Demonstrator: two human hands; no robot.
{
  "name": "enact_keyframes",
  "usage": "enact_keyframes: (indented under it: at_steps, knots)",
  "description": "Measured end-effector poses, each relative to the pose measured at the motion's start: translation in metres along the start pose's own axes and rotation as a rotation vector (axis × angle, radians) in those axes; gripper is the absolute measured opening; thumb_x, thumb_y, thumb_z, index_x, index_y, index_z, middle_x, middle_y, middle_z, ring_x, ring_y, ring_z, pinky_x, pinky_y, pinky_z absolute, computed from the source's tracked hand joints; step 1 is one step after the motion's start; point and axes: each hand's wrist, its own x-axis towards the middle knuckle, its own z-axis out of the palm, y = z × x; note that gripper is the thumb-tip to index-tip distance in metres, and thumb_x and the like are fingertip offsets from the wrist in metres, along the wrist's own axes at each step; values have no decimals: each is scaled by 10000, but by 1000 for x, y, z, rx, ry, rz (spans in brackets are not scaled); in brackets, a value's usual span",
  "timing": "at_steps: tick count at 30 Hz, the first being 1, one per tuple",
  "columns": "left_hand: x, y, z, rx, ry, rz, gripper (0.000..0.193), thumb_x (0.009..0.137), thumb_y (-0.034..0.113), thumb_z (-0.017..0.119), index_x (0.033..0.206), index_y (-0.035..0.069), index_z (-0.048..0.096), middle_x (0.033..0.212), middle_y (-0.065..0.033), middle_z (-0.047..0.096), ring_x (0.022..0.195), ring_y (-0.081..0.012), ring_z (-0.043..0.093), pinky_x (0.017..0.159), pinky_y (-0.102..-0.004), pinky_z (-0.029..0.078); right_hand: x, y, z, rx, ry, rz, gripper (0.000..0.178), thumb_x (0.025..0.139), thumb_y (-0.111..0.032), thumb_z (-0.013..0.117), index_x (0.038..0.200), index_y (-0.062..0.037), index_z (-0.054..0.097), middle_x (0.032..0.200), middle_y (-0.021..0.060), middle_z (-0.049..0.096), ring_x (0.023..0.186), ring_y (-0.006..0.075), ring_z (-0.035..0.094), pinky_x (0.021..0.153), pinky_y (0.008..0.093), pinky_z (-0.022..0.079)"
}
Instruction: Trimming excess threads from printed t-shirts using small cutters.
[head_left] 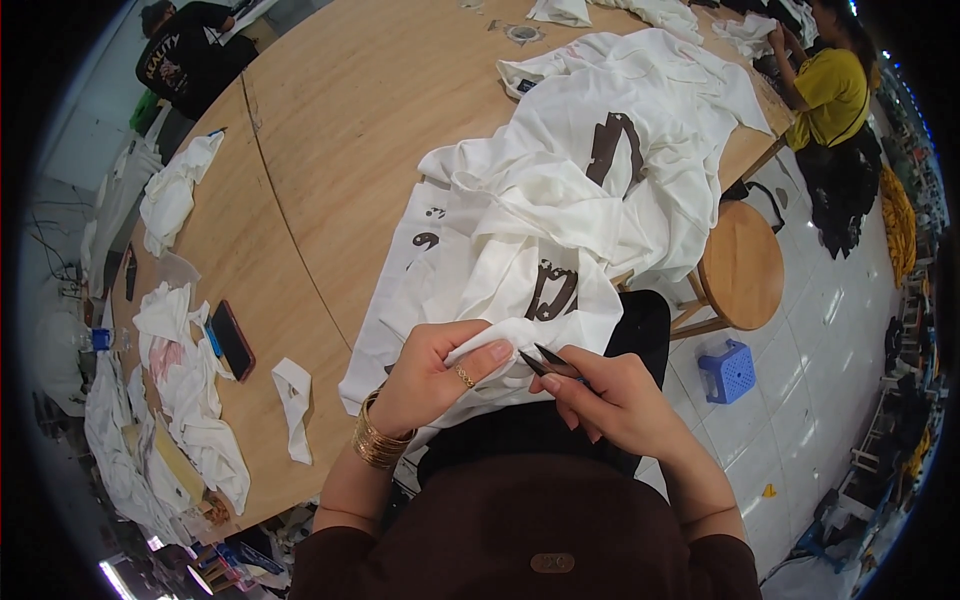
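White cloth with a dark brown print [500, 262] drapes from the table edge over my lap. My left hand [428, 376] pinches a fold of it between thumb and fingers. In my right hand [622, 396] is a pair of small dark thread snips [550, 363], their pointed blades parted close to the pinched fold. Whether the tips touch the fabric I cannot tell. Beyond my hands lies a heap of white garments [660, 90], one showing another brown print.
A wooden table [330, 130] carries a phone [232, 340], a white fabric strip [293, 400] and crumpled white cloths [190, 385] at left. To the right stand a round wooden stool [742, 265] and a blue plastic stool [728, 373]. People work at far left and far right.
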Motion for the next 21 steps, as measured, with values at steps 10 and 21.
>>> enact_keyframes:
  at_steps: [10, 21]
  knots:
    - [1, -1, 0, -4, 2, 16, 228, 889, 177, 532, 922, -36, 605, 750, 2, 588, 703, -33, 461, 629, -208, 404, 3, 12, 6, -172, 95, -181, 151, 901, -176, 492, 885, -31, 531, 527, 35, 499, 478, 132, 516, 479, 268, 398]
    - [3, -4, 10, 241, -45, 22, 215, 868, 218, 569, 890, 9, 617, 623, -53, 535, 595, -60, 439, 552, -227, 385, 19, 38, 18, 360, 179, 59, 350, 842, -334, 601, 697, -16, 577, 519, -19, 498, 439, 34, 424, 405, 187, 304]
